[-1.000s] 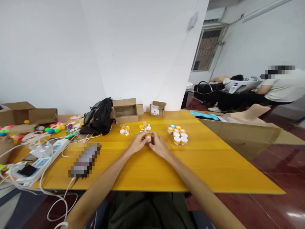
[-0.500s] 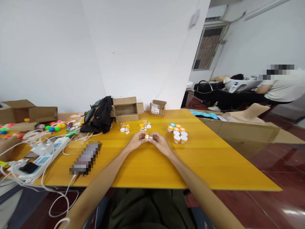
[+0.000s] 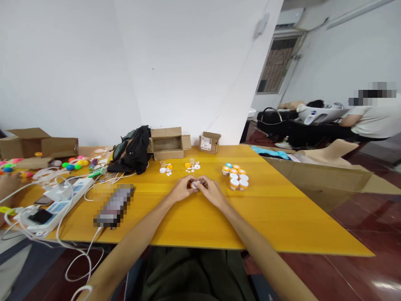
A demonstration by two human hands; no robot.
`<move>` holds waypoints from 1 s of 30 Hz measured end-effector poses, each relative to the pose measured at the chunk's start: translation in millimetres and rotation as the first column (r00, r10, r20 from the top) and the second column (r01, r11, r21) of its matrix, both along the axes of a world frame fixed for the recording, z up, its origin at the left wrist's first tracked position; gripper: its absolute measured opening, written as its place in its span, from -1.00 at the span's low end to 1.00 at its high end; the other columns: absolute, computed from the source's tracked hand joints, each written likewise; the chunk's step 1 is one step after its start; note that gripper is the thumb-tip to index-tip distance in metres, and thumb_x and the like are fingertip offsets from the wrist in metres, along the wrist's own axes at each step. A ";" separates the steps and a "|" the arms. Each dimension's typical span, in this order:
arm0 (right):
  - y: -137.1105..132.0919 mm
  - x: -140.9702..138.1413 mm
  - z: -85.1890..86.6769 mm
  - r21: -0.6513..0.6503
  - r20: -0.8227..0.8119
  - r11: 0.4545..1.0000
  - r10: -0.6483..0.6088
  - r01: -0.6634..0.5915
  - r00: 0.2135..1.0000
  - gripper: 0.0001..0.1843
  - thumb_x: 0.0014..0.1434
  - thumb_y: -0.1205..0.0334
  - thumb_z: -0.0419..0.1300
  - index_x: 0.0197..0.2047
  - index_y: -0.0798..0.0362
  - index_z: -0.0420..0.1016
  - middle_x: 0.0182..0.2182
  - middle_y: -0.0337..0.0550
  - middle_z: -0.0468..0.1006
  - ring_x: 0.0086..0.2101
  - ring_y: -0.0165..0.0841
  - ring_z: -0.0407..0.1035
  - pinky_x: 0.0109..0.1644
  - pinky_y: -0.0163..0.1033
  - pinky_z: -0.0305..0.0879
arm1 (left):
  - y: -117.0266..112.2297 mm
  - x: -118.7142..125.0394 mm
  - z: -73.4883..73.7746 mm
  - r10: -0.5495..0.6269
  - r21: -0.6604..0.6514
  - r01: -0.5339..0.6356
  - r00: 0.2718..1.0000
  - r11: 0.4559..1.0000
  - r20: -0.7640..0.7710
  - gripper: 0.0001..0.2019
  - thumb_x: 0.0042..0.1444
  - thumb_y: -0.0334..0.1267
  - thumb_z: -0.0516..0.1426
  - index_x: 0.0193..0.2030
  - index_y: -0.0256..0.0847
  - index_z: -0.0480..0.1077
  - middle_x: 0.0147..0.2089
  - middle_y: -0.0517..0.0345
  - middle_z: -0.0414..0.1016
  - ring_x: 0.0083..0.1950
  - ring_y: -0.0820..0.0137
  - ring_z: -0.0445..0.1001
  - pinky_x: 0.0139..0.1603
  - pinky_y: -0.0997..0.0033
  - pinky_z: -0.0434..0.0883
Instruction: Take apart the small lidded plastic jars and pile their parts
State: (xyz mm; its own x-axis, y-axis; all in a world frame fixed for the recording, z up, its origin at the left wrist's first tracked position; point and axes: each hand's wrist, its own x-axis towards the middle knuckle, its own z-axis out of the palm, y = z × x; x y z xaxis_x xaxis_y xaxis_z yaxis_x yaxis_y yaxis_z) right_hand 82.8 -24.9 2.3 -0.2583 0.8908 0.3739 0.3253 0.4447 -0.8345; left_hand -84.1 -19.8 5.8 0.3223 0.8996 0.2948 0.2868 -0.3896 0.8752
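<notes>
Over the middle of the table, my left hand (image 3: 182,189) and my right hand (image 3: 211,191) meet around a small white-and-orange round container (image 3: 195,184). Fingers of both hands are closed on it and cover most of its body. Beyond my hands lie two groups of loose parts: one has a white disc (image 3: 162,170) and an orange ring (image 3: 169,167), the other an orange ring (image 3: 187,165) and a clear cup (image 3: 192,161). To the right stand several small containers (image 3: 234,182) with white, orange and blue lids, close together.
Two cardboard boxes, an open one (image 3: 167,144) and a smaller one (image 3: 209,143), stand by the wall, beside a black bag (image 3: 133,152). On the left are a phone (image 3: 115,207), a power strip (image 3: 67,205) with cables and colourful balls (image 3: 73,165). A person (image 3: 371,115) sits far right.
The container has turned in my hands, so its white top now faces more upward. My right thumb now lies over it. The camera view has shifted slightly.
</notes>
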 end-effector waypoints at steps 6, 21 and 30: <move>-1.9 0.8 0.7 0.156 0.139 0.988 -0.030 0.008 0.990 -0.82 0.22 0.21 0.06 -0.22 -0.02 0.48 -0.23 -0.11 0.60 -0.19 -0.23 0.47 -0.04 -0.13 0.35 | -0.9 -0.3 0.5 -0.007 -0.044 0.010 0.998 0.999 0.064 -0.71 -0.14 -0.34 0.30 -0.25 -0.20 0.36 -0.32 0.21 0.54 -0.29 0.38 0.49 -0.18 0.40 0.41; 0.2 0.8 -4.9 0.152 0.166 0.987 -0.081 0.055 0.983 -0.84 0.24 0.12 0.09 -0.23 -0.03 0.45 -0.29 -0.14 0.54 -0.23 -0.25 0.43 -0.09 -0.17 0.35 | 0.9 -0.3 -3.0 -0.002 -0.118 0.018 0.992 0.993 0.128 -0.52 -0.21 -0.17 0.38 -0.20 -0.16 0.25 -0.40 0.30 0.50 -0.38 0.43 0.47 -0.28 0.43 0.39; 0.8 -0.1 -3.3 0.090 0.163 0.990 -0.125 0.111 0.979 -0.82 0.19 0.06 0.16 -0.29 -0.01 0.44 -0.33 -0.17 0.52 -0.28 -0.26 0.41 -0.14 -0.17 0.35 | 1.2 -0.6 -1.8 -0.010 -0.116 0.026 0.991 0.993 0.131 -0.53 -0.22 -0.17 0.38 -0.23 -0.16 0.25 -0.42 0.31 0.47 -0.40 0.46 0.43 -0.31 0.46 0.35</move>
State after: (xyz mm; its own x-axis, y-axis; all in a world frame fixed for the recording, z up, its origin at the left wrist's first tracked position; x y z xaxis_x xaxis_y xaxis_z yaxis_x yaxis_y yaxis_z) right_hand 82.6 -24.2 -1.1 -0.2184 0.8878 0.4051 0.5118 0.4577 -0.7271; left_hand -84.7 -18.6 4.0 0.3044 0.9249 0.2278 0.1614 -0.2858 0.9446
